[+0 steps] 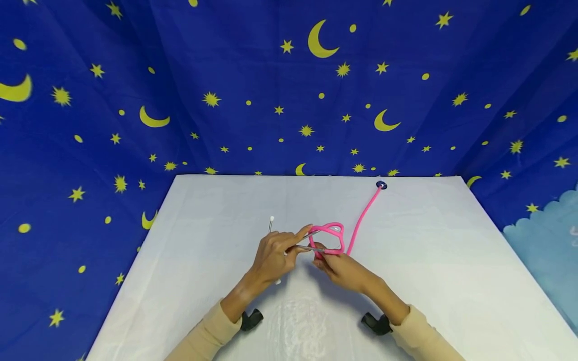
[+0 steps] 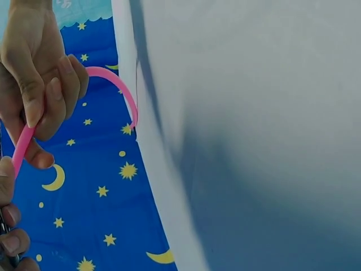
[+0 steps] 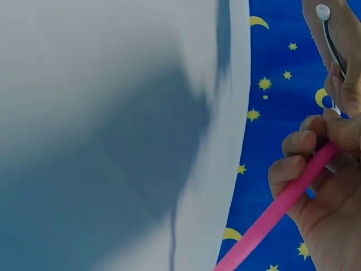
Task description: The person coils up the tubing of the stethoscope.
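A stethoscope with pink tubing (image 1: 360, 223) is held up over the white table, its tubing bent into a loop in front of the hands. My left hand (image 1: 272, 254) pinches the metal ear tubes, and white ear tips (image 1: 272, 218) stick out behind and below it. Low on the tubing, my right hand (image 1: 344, 271) grips the pink loop with curled fingers, as the right wrist view also shows along the tube (image 3: 276, 212). From there the tubing runs back to the dark round chest piece (image 1: 382, 185), which lies near the table's far edge.
The white table (image 1: 203, 215) has a glossy covering at its front. Blue cloth (image 1: 253, 65) with yellow moons and stars hangs behind and at the sides. A black wrist mount (image 1: 253, 320) sits by the left sleeve, another (image 1: 376, 324) by the right.
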`<state>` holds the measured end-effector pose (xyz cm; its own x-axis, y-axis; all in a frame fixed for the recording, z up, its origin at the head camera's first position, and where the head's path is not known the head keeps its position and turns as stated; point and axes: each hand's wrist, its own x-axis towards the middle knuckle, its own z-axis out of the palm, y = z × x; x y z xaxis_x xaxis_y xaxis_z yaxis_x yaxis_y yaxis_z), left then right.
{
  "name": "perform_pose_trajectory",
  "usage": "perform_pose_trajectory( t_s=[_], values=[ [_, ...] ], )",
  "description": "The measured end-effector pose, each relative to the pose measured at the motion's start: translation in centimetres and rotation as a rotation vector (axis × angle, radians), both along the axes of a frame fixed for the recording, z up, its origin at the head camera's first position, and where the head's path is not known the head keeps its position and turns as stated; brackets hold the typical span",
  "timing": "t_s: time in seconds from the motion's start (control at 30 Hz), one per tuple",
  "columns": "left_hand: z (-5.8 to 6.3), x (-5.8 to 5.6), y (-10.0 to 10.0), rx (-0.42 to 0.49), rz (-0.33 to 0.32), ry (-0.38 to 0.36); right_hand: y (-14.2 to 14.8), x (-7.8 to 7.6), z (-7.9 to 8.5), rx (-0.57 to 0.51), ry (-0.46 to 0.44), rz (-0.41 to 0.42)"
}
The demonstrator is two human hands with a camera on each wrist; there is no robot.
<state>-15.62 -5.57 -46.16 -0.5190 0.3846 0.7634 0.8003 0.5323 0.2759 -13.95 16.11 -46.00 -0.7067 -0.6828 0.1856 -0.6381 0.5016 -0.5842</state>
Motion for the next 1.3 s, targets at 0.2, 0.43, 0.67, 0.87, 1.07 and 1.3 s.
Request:
perform_pose_trajectory(
  t_s=[0.2, 0.43, 0.67, 0.87, 1.07, 1.3],
  values=[
    [0.0, 0.0, 0.1, -0.021, 0.031, -0.004, 0.0, 0.5, 0.3, 0.044, -0.021, -0.003],
    [0.0, -0.1, 0.1, -0.013, 0.047, -0.029, 0.4, 1.2, 0.7, 0.105, -0.07, 0.015],
    [-0.1, -0.3, -0.1, -0.04, 0.092, -0.045, 0.8, 2.1, 1.1, 0.156, -0.044, 0.009],
    [0.1, -0.7, -0.8, -0.014, 0.183, -0.09, 1.3, 3.3, 1.1, 0.183, 0.01, 0.026],
    [0.1, -0.8, -0.9, -0.03, 0.189, -0.126, 1.6, 4.3, 2.0, 0.199, 0.123, 0.026],
    [0.4, -0.5, -0.6, -0.04, 0.165, -0.228, 2.0, 5.1, 3.6, 0.279, 0.301, 0.05]
  ],
)
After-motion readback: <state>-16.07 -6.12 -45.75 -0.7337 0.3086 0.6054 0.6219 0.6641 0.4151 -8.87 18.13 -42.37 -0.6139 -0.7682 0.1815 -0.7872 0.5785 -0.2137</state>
